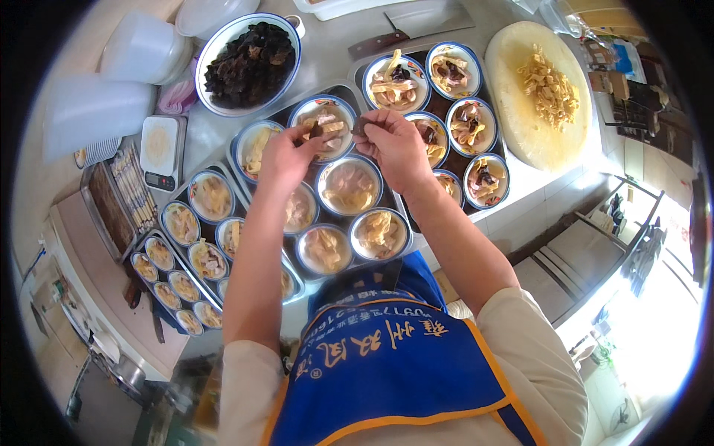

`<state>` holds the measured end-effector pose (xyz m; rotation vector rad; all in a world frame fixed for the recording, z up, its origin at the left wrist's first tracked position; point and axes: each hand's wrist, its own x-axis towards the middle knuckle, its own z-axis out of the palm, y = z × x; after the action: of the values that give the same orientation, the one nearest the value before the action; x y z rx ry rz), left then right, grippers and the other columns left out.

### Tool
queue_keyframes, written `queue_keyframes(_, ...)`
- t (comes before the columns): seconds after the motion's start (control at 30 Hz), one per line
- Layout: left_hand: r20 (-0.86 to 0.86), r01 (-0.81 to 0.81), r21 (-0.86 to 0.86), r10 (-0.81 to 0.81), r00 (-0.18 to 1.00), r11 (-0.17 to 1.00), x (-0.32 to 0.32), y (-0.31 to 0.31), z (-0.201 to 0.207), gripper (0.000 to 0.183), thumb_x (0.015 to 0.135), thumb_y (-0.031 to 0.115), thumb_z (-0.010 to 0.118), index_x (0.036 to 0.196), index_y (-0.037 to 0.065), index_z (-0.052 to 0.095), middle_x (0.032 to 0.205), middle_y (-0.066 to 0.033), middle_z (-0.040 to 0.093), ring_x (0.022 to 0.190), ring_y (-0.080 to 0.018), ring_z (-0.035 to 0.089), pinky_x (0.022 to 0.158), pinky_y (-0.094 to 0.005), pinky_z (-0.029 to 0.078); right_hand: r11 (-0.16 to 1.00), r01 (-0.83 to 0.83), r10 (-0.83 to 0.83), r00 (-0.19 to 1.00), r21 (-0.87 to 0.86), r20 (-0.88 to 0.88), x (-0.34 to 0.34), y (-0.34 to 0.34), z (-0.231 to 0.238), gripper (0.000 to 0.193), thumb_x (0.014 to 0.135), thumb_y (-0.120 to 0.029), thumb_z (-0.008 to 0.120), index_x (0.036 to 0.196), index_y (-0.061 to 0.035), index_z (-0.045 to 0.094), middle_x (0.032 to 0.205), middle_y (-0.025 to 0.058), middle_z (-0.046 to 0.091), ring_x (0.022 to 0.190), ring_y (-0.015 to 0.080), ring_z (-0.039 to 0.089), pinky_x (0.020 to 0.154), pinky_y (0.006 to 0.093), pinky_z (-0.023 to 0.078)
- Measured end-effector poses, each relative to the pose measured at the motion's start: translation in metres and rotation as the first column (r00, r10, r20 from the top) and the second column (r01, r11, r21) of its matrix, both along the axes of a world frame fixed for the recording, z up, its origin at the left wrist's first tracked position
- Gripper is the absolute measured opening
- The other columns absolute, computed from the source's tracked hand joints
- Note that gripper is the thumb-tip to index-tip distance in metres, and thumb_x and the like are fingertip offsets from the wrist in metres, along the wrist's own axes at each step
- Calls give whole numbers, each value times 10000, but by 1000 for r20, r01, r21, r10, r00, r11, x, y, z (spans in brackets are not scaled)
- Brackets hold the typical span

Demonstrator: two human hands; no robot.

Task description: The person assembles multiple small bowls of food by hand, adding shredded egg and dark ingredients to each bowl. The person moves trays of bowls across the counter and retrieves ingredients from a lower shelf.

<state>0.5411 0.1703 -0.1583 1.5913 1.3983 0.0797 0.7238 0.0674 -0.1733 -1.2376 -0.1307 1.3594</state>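
Note:
Both my hands are above a blue-rimmed bowl (332, 149) of pale meat and yellowish strips, in the back row of the middle tray. My left hand (288, 157) pinches a small dark piece of black fungus (316, 131) over this bowl. At the bowl's right edge, my right hand (393, 143) has thumb and fingers closed on another dark piece of fungus (359, 127). Farther back stands a large white bowl (201, 74) heaped with black fungus (251, 65). In the right tray, several bowls (473, 125) have dark fungus on top; the nearby middle-tray bowls (349, 186) show meat and strips.
A round cutting board (513, 126) at right bears a pile of yellowish strips (549, 85). A cleaver (387, 39) lies at the back. On the left are a kitchen scale (161, 152), plastic tubs (97, 115) and more trays of filled bowls (211, 195).

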Motion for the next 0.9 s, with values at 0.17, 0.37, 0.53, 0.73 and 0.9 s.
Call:
queue_keyframes(0.17, 102, -189, -164, 207, 973, 968, -19, -2, -6, 463, 940, 199, 711, 1353, 5, 631, 859, -11, 638, 664, -70, 566, 539, -238, 410, 999, 7, -9, 999, -34, -51, -2, -6, -3, 168, 979, -11, 564, 1128, 36, 624, 988, 88, 679, 870, 166, 683, 808, 296, 572)
queue_keyframes(0.37, 400, -344, -642, 682, 612, 685, -49, -27, -7, 238, 1042, 323, 631, 1066, 86, 639, 908, -38, 668, 746, -149, 638, 551, -275, 440, 989, -83, 112, 961, 123, -253, -19, -9, 13, 156, 946, 11, 498, 1052, -17, 609, 927, 71, 646, 848, 179, 648, 755, 289, 526)
queue_keyframes(0.53, 484, -279, -635, 652, 583, 721, -48, -40, 7, 319, 1081, 369, 539, 1048, 69, 642, 903, -63, 673, 780, -154, 657, 571, -291, 477, 921, -377, 380, 925, 95, -22, -54, -2, 14, 212, 995, -261, 685, 1033, -62, 626, 894, 13, 650, 791, 90, 613, 660, 257, 492)
queue_keyframes(0.73, 583, -247, -551, 580, 570, 797, -55, -46, 10, 221, 1057, 293, 616, 1064, 73, 638, 944, -25, 677, 812, -117, 655, 678, -273, 538, 904, -428, 405, 840, -19, 361, -76, 3, 15, 226, 931, -153, 742, 1091, -7, 677, 937, 42, 690, 819, 102, 613, 714, 283, 522)
queue_keyframes(0.9, 535, -205, -612, 591, 603, 764, -66, -44, 3, 227, 970, 131, 715, 1157, 53, 614, 986, -35, 667, 804, -103, 627, 612, -255, 496, 952, -303, 305, 914, -51, 268, -75, 5, 19, 132, 932, -56, 703, 1051, -2, 681, 922, 44, 688, 797, 100, 619, 700, 260, 518)
